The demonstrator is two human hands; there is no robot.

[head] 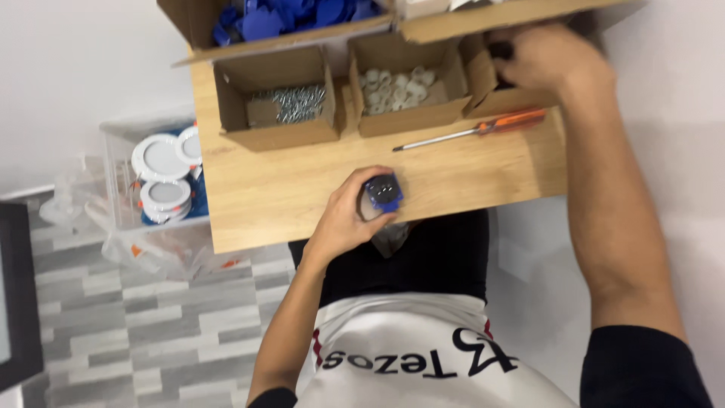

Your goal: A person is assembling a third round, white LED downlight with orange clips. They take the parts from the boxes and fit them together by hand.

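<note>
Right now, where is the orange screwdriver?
In the head view, the orange-handled screwdriver lies on the wooden table, just in front of the cardboard boxes, below the right hand.

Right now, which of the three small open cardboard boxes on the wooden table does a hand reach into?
The rightmost box, above the orange-handled screwdriver: the right hand is in it. The others hold screws and white pieces.

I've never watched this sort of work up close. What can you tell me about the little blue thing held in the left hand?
The small blue part looks like moulded plastic, squarish with rounded corners, its dark face showing a few tiny holes. It seems to sit on a pale round piece mostly hidden by the fingers. The left hand grips it from below and the side, holding it just above the near edge of the wooden table, face turned up toward the camera.
</note>
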